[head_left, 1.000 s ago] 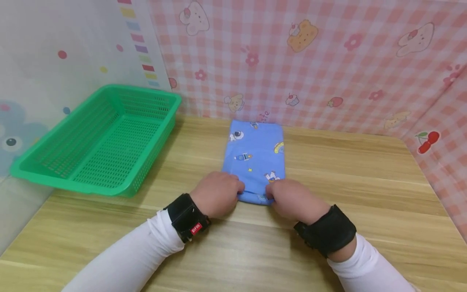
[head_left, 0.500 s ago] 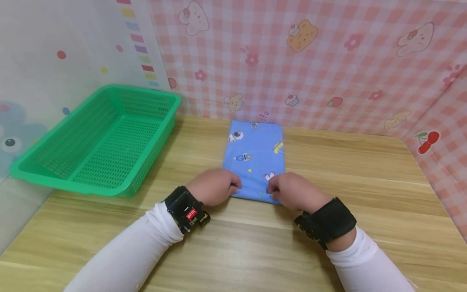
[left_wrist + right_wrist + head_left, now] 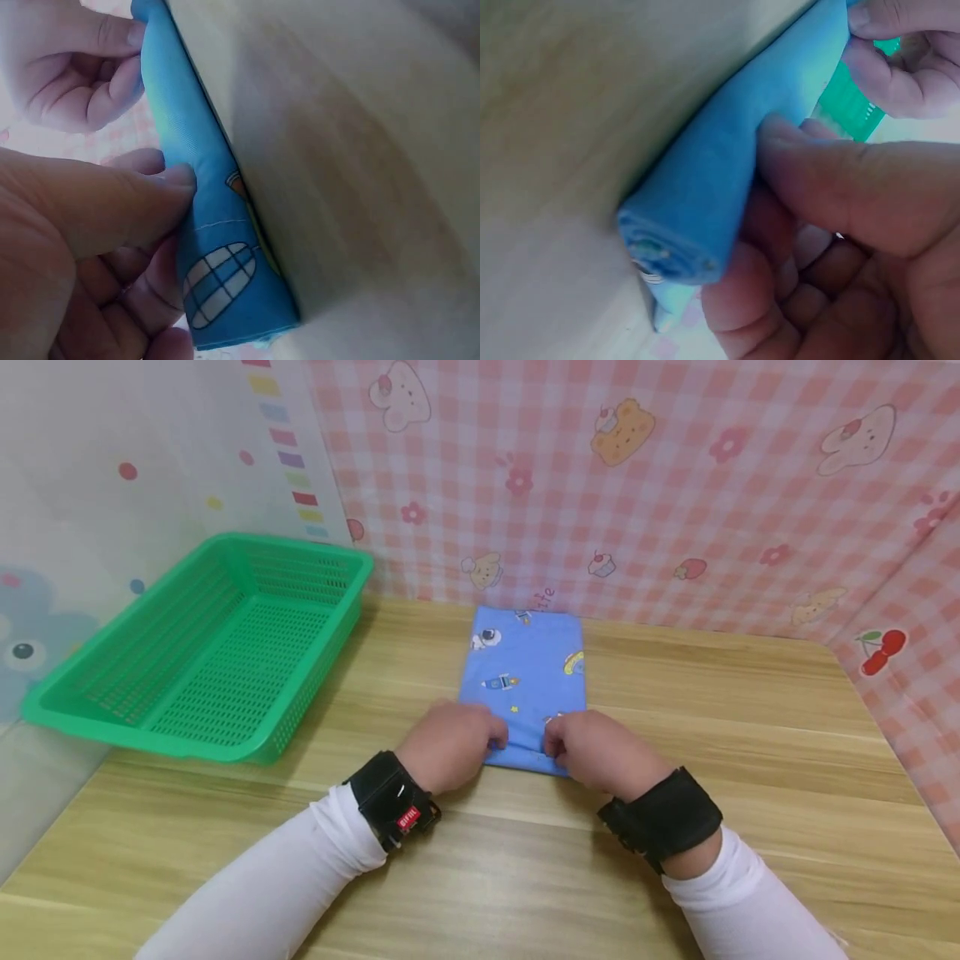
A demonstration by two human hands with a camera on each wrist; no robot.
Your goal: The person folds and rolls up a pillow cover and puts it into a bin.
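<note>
A: What are the left grip point(image 3: 450, 745) and the right grip point(image 3: 606, 752) doing?

B: Both are narrow. The thumb and curled fingers of each bare hand pinch the near edge of a flat, folded rectangle of blue printed fabric point(image 3: 528, 660).

A: And around them, from the largest thing down?

B: Behind stands a pink-and-white checked wall point(image 3: 675, 502) printed with cartoon animals and flowers. Before it spreads a pale wood-grain table point(image 3: 750, 727). To the person's left sits a green plastic basket point(image 3: 315, 693), rectangular and slotted, well apart from the fabric.

A: Where is the fabric?

B: On the table, its far edge just beside the checked wall. The wrist views show its near edge rolled, layers coiled at the right end.

A: Anything smaller?

B: A black wristband point(image 3: 390, 797) on each arm, the left one with a red label point(image 3: 408, 817). On the fabric: a blue rocket point(image 3: 499, 682), an astronaut point(image 3: 487, 637) and a tiny yellow star point(image 3: 513, 709).
</note>
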